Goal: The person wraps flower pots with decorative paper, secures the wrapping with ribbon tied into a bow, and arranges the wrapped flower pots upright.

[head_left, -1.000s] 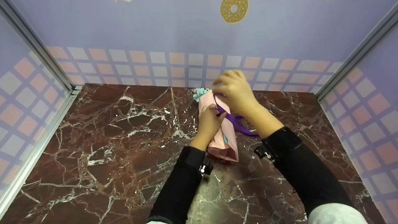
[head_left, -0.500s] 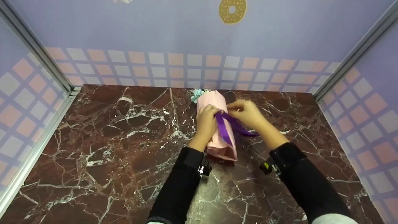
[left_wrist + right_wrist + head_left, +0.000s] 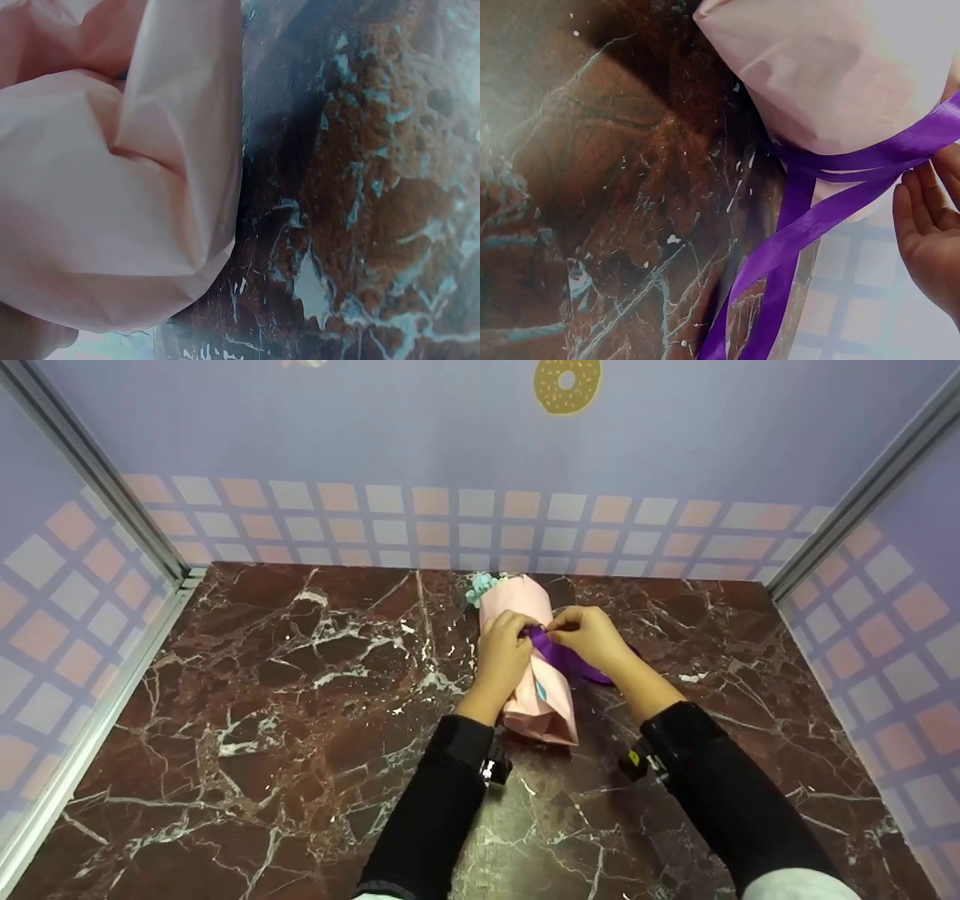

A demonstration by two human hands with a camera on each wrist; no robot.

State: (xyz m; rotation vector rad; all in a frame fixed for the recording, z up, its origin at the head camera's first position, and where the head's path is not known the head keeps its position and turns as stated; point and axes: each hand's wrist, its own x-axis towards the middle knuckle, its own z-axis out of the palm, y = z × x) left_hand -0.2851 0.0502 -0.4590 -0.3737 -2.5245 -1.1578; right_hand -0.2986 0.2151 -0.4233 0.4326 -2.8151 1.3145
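A bouquet wrapped in pink paper [image 3: 517, 598] lies on the table, its light blue flowers [image 3: 482, 585] at the far end. Around the paper runs a purple ribbon [image 3: 795, 244], with loose lengths trailing to the right. My left hand [image 3: 504, 654] lies over the middle of the bouquet and pinches the ribbon against the paper. From the right, my right hand [image 3: 594, 637] pinches the ribbon close to the left fingertips. The right wrist view has the fingers [image 3: 919, 199] at the ribbon where it crosses the wrap. Paper fills much of the left wrist view.
The brown marbled table [image 3: 300, 750] extends around the bouquet. A lilac back wall [image 3: 337, 427] with pink and white squares stands just beyond its far end, with side walls left and right. Small white flecks [image 3: 427, 660] lie left of the bouquet.
My right hand came down from above the bouquet's far end to beside my left hand. The ribbon strand that hung over the lower wrap half a second ago is now drawn to the right.
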